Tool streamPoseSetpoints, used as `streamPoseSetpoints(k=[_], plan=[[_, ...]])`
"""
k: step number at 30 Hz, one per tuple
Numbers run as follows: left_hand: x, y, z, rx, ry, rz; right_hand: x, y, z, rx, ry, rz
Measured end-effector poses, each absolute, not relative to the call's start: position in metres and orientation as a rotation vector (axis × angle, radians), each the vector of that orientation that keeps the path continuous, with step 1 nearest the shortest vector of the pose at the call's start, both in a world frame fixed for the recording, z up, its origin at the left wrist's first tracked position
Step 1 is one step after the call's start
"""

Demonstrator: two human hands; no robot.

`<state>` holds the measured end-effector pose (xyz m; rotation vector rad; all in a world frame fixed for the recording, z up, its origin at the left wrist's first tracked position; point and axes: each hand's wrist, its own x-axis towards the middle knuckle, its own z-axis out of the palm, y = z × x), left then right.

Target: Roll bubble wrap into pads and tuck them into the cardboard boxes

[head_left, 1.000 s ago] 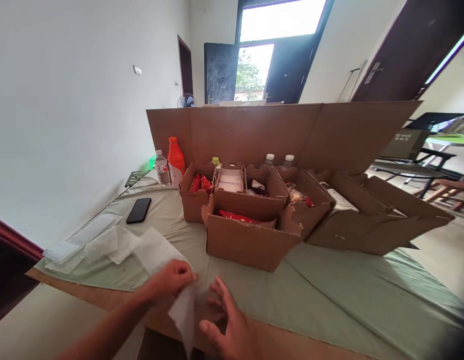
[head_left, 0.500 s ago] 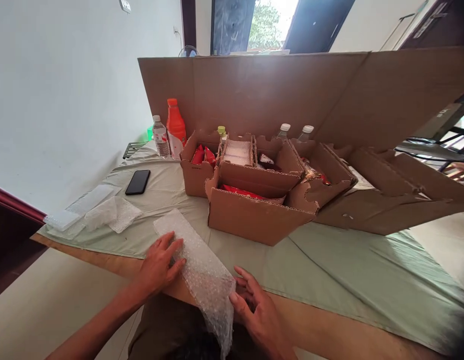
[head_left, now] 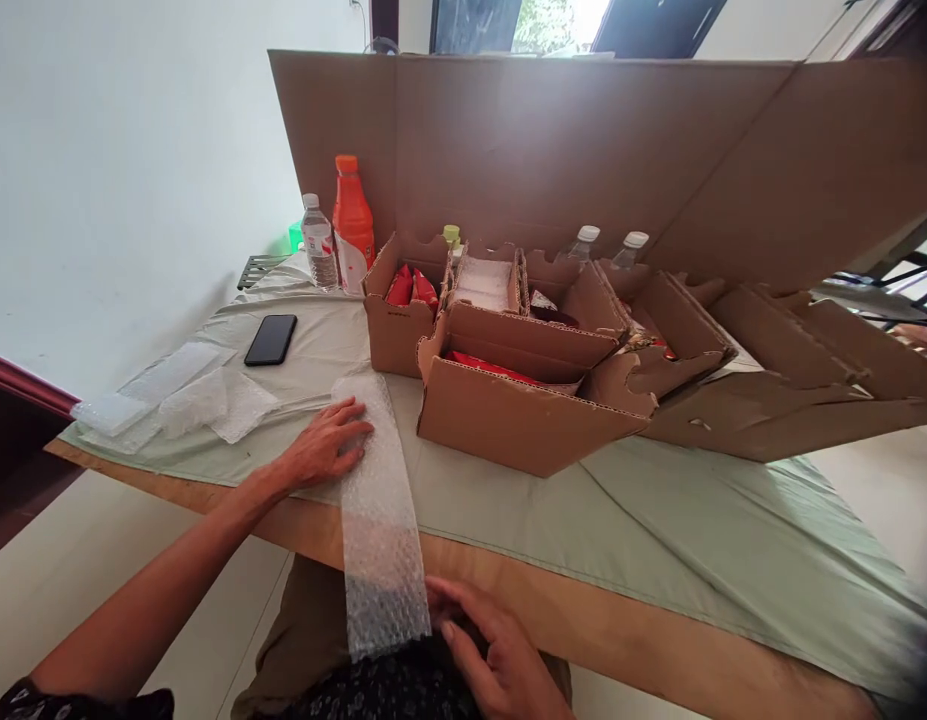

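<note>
A long strip of clear bubble wrap [head_left: 380, 520] lies over the table's front edge, its near end hanging above my lap. My left hand [head_left: 324, 440] rests flat on the strip's upper part, fingers stretched out. Close to the lower right edge of the strip is my right hand [head_left: 489, 640], its fingers apart and partly curled, with nothing seen in them. Whether its fingertips touch the wrap I cannot tell. Just beyond the strip stands an open cardboard box [head_left: 523, 430] with a red packet [head_left: 493, 368] inside.
More bubble wrap pieces [head_left: 185, 400] lie at the table's left, near a black phone [head_left: 271, 340]. An orange bottle [head_left: 353, 225] and a water bottle [head_left: 318, 245] stand behind. Several cardboard boxes [head_left: 403, 335] line the back, before a tall cardboard panel [head_left: 523, 150].
The bubble wrap strip has swung straighter and its lower end now lies flat rather than bunched. My right hand has moved down and slightly left; my left hand shifted up along the strip.
</note>
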<state>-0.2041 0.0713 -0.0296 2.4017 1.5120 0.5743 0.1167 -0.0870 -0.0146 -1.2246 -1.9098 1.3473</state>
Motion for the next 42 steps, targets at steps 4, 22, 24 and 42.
streamPoseSetpoints(k=[4,22,24,42], plan=[[-0.201,0.046,-0.030,2.367,1.585,0.677,0.121,-0.087,-0.034,-1.165,-2.215,0.641],[-0.152,-0.104,-0.036,1.728,1.837,1.101,0.064,-0.046,-0.026,-1.291,-1.868,1.039],[-0.150,-0.098,-0.040,1.766,1.911,1.096,0.067,-0.048,-0.029,-1.262,-1.846,0.817],[-0.157,-0.107,-0.032,2.354,1.632,1.140,0.062,-0.038,-0.019,-1.019,-2.364,0.759]])
